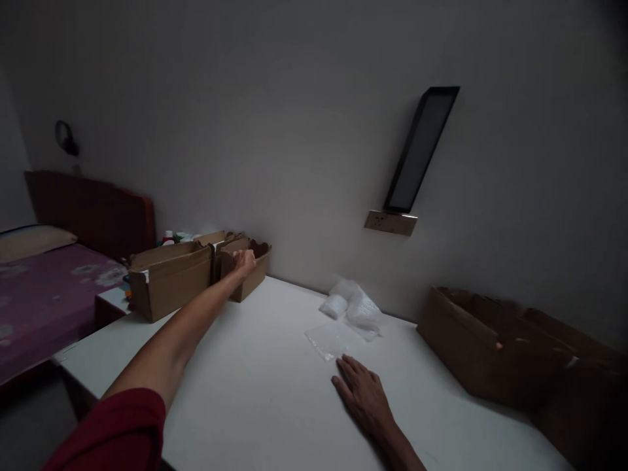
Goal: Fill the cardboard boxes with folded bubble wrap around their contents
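My left hand (pixel 244 261) reaches far forward to the rim of a small open cardboard box (pixel 255 280). Its fingers are curled; what they hold, if anything, is hidden. On the white table (pixel 255 379), my right hand (pixel 364 394) rests palm down with its fingers stretched out. Just beyond its fingertips lies a flat clear plastic bag (pixel 328 341). Behind that sit a small white roll (pixel 334 306) and a crumpled heap of bubble wrap (pixel 362 311).
A longer open cardboard box (pixel 179 284) stands left of the small one. Large brown cartons (pixel 483 353) occupy the table's right side. Along the back runs a wall with a socket plate (pixel 391 223) and a slanted black-framed panel (pixel 422 150). A bed (pixel 59 281) is at far left.
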The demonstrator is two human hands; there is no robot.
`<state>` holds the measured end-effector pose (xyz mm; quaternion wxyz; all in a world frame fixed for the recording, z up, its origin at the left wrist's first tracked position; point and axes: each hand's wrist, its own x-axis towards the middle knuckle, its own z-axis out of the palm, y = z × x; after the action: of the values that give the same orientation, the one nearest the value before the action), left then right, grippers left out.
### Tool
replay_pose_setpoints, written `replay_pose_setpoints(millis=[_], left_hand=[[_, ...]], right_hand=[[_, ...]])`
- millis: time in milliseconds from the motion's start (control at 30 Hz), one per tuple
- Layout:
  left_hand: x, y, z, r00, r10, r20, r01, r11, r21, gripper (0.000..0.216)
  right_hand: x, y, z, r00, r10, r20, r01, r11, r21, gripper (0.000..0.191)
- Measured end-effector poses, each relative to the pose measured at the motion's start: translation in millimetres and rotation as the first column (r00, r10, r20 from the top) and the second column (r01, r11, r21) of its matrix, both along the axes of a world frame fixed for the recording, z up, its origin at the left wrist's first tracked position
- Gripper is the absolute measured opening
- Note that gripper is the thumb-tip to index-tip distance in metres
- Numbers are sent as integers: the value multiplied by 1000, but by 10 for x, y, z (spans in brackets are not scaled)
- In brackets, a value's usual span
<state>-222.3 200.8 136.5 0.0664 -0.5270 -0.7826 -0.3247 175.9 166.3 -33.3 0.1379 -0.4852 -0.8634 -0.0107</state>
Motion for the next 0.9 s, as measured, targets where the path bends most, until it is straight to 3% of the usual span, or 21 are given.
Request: replay_pose_setpoints(millis=[133,233,300,333,400,467,533,633,733,800,900], left_hand=[[-17,-490,-79,995,-98,-28,98,995,-3,28],[52,-1122,-191,979,-195,-60,197,980,32,6],[106,-1618,-280,965,-253,-74,258,964,67,12],[124,-1868,-330,953,-292,-82,300,949,100,11],[135,-2332,-454,919,-374,-129,395,868,301,9],[114,-2708,-631,947,-287,-143,321,826,464,9],[82,-2961,-872,984,-167,-54,169,822,544,22],[70,-3078,-1282,955,-171,241,41,886,463,47],[160,-2922,-1562,804,-239,545,69,947,314,65],[274,-2752,-1617,712,-258,653,92,956,278,65],[459,-2559,-1587,663,-287,691,106,950,293,60]], right_hand=[[9,43,-62,1000,9,-19,-8,1000,19,51],[9,47,-103,996,-21,-83,27,997,67,47],[13,34,-102,986,-37,-163,56,992,112,44],[19,25,-92,977,-37,-210,66,989,131,43],[41,-1,-63,958,-34,-284,79,985,151,40],[67,-44,-46,946,-38,-321,88,986,142,38],[73,-121,-59,944,-37,-329,81,990,120,39],[-26,-322,-120,924,27,-382,-9,999,50,40],[-284,-581,-142,874,123,-471,-182,980,-81,54],[-478,-739,-108,839,171,-516,-291,943,-160,68],[-603,-935,-44,770,241,-591,-436,875,-211,79]])
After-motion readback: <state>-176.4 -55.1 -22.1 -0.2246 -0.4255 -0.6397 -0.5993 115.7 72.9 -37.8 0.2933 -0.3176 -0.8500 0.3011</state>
